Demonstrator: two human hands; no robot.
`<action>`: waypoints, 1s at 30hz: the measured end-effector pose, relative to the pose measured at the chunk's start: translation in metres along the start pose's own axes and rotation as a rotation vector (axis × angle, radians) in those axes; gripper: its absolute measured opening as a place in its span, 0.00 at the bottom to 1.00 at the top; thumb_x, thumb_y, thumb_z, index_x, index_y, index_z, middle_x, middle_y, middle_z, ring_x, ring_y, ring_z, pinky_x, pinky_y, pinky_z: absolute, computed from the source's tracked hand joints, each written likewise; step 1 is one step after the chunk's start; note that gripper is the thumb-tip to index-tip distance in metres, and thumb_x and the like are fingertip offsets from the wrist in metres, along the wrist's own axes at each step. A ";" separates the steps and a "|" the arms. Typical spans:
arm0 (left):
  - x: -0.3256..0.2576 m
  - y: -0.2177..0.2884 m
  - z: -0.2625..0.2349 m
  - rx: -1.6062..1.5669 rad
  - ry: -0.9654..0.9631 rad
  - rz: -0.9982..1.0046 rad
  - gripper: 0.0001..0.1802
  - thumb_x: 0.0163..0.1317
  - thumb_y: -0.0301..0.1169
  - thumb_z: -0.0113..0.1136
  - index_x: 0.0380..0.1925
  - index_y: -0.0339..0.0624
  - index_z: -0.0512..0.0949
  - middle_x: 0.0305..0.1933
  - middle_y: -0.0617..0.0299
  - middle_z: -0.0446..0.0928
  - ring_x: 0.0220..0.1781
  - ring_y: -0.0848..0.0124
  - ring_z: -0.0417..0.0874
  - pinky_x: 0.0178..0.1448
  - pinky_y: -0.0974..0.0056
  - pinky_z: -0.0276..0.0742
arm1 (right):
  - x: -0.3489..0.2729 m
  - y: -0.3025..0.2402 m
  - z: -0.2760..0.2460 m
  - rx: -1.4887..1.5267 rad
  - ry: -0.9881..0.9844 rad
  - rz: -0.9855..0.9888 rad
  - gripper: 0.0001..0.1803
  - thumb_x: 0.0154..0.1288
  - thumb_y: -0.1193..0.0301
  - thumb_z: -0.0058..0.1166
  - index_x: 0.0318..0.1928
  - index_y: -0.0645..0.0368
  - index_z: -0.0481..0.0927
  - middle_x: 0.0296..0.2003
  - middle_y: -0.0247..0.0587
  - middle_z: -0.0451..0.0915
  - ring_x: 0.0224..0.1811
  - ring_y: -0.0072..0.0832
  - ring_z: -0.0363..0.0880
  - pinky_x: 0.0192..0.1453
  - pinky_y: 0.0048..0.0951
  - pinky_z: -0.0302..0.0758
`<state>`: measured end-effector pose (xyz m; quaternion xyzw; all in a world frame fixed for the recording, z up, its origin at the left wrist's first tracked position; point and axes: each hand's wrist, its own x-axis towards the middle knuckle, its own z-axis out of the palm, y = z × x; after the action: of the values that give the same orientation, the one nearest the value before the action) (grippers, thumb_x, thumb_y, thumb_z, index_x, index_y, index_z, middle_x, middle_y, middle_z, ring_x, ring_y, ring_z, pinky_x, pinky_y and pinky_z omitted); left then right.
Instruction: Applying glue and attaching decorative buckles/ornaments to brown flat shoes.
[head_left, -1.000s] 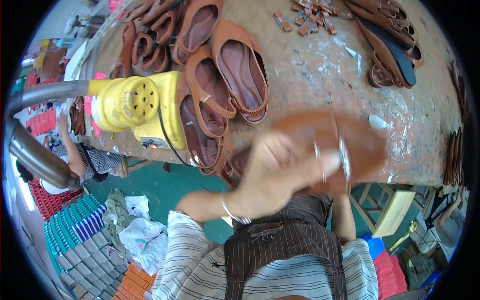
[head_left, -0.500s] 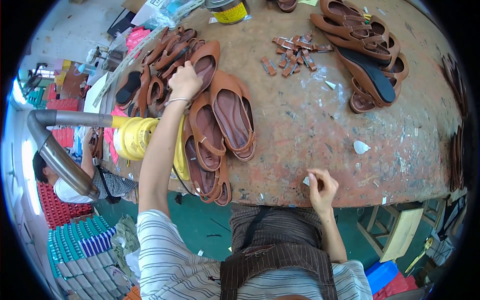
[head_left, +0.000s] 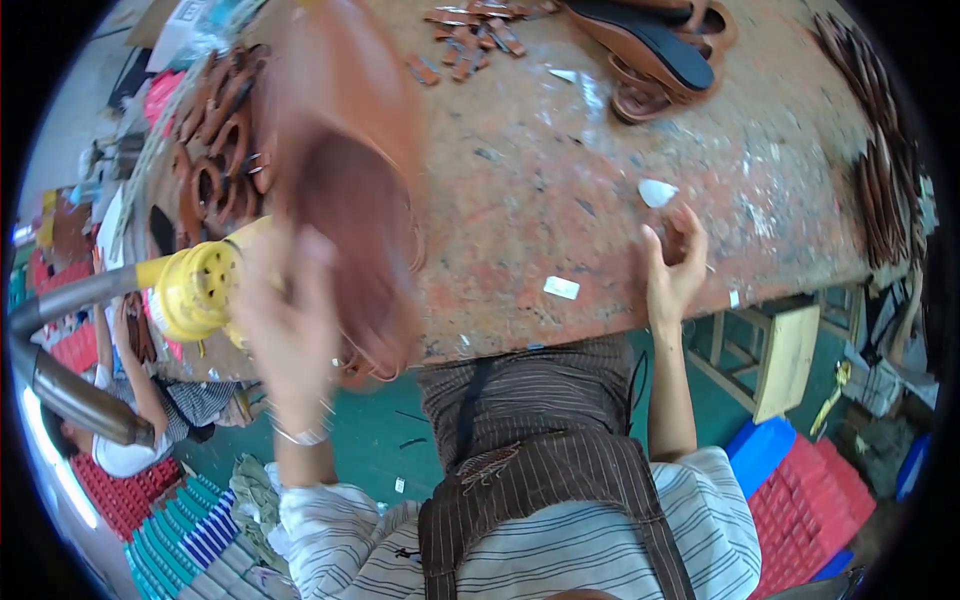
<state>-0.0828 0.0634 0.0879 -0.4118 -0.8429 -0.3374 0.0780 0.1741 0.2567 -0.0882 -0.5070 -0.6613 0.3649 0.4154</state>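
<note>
My left hand [head_left: 285, 325], smeared by motion, is closed on the side of a brown slingback shoe [head_left: 350, 215]. The shoe is raised near the camera and blurred, its toe pointing away and its dark insole showing. It covers most of the pile of shoes behind it. Over the table's near edge on the right, my right hand [head_left: 676, 268] is open, thumb and fingers curved apart. Just beyond its fingertips lies a small white piece [head_left: 657, 192]. Between the hands, a small white label [head_left: 561, 288] lies flat on the worn table [head_left: 520, 220].
Brown straps with buckles [head_left: 470, 40] lie in a heap at the far middle. More shoes [head_left: 670, 65] are stacked beyond, one with its black sole showing. Brown strips [head_left: 885, 190] line the right edge. A yellow hose [head_left: 195, 290] on a metal pipe stands left, near another person [head_left: 140, 390].
My left hand has lifted a shoe from the pile and drawn it back towards me. My right hand has moved away from the label to the right. The whole view has shifted.
</note>
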 end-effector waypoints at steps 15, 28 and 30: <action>-0.150 0.040 0.077 -1.043 -0.463 -0.713 0.26 0.66 0.22 0.49 0.64 0.30 0.60 0.61 0.49 0.65 0.65 0.63 0.68 0.71 0.59 0.63 | 0.020 -0.008 0.014 0.127 -0.208 -0.042 0.06 0.63 0.76 0.58 0.37 0.65 0.76 0.41 0.34 0.81 0.37 0.14 0.75 0.43 0.18 0.73; -0.148 0.035 0.147 -1.985 -0.074 -1.094 0.20 0.59 0.13 0.49 0.51 0.34 0.65 0.59 0.55 0.66 0.67 0.66 0.63 0.71 0.62 0.58 | -0.026 -0.061 0.022 -0.127 -0.780 -0.455 0.14 0.50 0.77 0.64 0.40 0.63 0.81 0.32 0.43 0.80 0.30 0.36 0.77 0.34 0.30 0.72; -0.146 0.038 0.146 -1.973 -0.065 -1.096 0.18 0.58 0.12 0.49 0.49 0.35 0.65 0.57 0.57 0.67 0.66 0.66 0.64 0.72 0.61 0.57 | -0.025 -0.061 0.023 -0.211 -0.794 -0.506 0.14 0.50 0.76 0.64 0.40 0.62 0.81 0.31 0.41 0.79 0.30 0.36 0.76 0.33 0.31 0.72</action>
<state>0.0618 0.0791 -0.0634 0.1234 -0.2767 -0.8337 -0.4617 0.1340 0.2174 -0.0464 -0.1911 -0.9047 0.3487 0.1528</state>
